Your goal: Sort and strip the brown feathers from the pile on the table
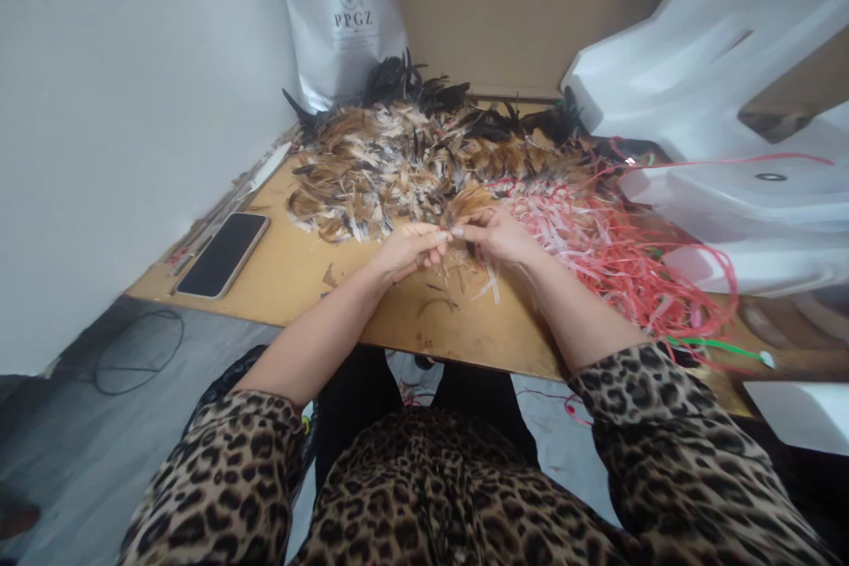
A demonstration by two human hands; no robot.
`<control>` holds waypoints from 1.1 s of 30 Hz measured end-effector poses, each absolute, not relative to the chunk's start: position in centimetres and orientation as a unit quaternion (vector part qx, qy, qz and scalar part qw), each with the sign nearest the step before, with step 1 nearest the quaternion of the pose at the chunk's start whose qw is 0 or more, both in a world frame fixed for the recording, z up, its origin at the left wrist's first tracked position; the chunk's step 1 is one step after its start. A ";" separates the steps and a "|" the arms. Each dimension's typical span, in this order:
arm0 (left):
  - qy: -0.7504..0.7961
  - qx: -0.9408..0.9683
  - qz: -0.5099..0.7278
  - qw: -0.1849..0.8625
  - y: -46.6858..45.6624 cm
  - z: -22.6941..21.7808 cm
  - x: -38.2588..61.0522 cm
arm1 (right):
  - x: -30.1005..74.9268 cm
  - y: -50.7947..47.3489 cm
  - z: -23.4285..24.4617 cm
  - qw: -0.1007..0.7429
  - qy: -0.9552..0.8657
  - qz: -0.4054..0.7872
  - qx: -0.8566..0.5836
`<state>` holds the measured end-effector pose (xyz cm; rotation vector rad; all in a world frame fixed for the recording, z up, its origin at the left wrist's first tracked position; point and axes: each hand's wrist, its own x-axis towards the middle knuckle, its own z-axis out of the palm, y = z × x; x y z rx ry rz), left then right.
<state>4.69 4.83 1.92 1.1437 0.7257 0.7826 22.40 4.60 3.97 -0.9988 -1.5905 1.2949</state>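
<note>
My left hand (416, 249) and my right hand (496, 235) meet over the near part of the wooden table (298, 283). Between their fingertips is a small bunch of brown feathers (470, 202), its tips fanning away from me. Thumb and fingers of my right hand pinch the quill end. The left fingertips are closed at the same spot; whether they grip the quills or a thin tie there is too small to tell. Just beyond lies a large heap of brown, white and black feathers (391, 159). Loose feather scraps (438, 296) lie below my hands.
A tangle of pink-red plastic strips (616, 256) covers the table's right side, with a green strip (720, 345) at its edge. A phone (224, 255) lies at the left. A white printed bag (345, 53) stands behind the feathers. White machine-like housing (703, 80) rises at the right.
</note>
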 end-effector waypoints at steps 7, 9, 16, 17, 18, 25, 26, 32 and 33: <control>0.314 0.424 0.333 0.782 4.9 1.7 4.9 | 21.9 4.3 3.3 0.462 -0.588 0.530 -0.400; 0.304 0.402 0.321 0.802 4.7 2.0 4.9 | 21.6 4.1 3.3 0.474 -0.566 0.550 -0.389; 0.269 0.329 0.299 0.854 4.1 2.8 5.0 | 20.4 3.7 3.6 0.509 -0.548 0.544 -0.380; 0.274 0.320 0.293 0.859 4.1 2.9 5.0 | 20.3 3.6 3.7 0.512 -0.549 0.534 -0.389; 0.279 0.312 0.287 0.862 4.1 2.9 5.0 | 20.3 3.6 3.8 0.513 -0.551 0.523 -0.399; 0.293 0.370 0.290 0.832 4.9 2.7 4.6 | 20.7 3.9 3.7 0.506 -0.589 0.443 -0.449; 0.302 0.396 0.295 0.815 5.1 2.7 4.5 | 20.8 4.0 3.6 0.504 -0.591 0.431 -0.458; 0.414 0.563 0.285 0.656 5.3 3.2 4.0 | 20.5 3.9 3.2 0.493 -0.601 0.387 -0.496; 0.431 0.583 0.282 0.629 5.2 3.3 4.0 | 20.4 3.9 3.2 0.491 -0.598 0.387 -0.502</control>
